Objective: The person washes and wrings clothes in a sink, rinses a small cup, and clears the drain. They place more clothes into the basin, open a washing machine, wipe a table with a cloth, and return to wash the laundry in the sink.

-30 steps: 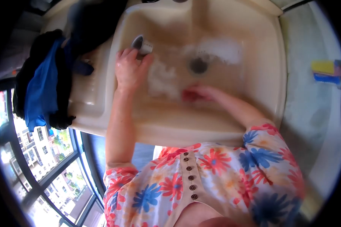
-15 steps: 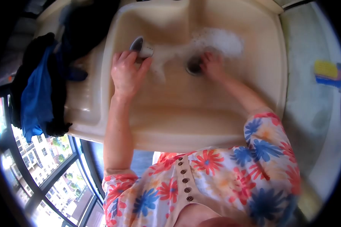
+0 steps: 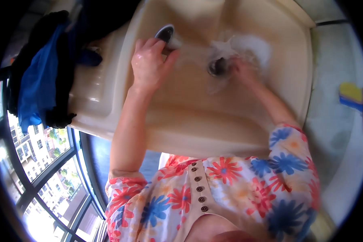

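My left hand (image 3: 148, 66) is closed around what looks like a sink strainer (image 3: 164, 34), with a dark round top, a light rim and a pale body below. It is over the left part of the beige sink (image 3: 189, 133). My right hand (image 3: 243, 69) is at the dark drain hole (image 3: 217, 67), its fingers at the right edge of the opening. Motion smears those fingers, so their grip cannot be made out. Water splashes around the hole, and white foam (image 3: 255, 47) lies just behind my right hand.
Blue and black cloths (image 3: 40, 84) hang over the left side of the sink unit, near a window (image 3: 48, 173). A yellow and blue sponge or brush (image 3: 351, 96) lies on the ledge (image 3: 328, 80) at right. The sink's raised rim (image 3: 308, 80) runs between.
The view has shifted. My left hand, still holding the strainer, appears farther up and right. My right hand stays by the drain, where water now splashes more and the foam has spread.
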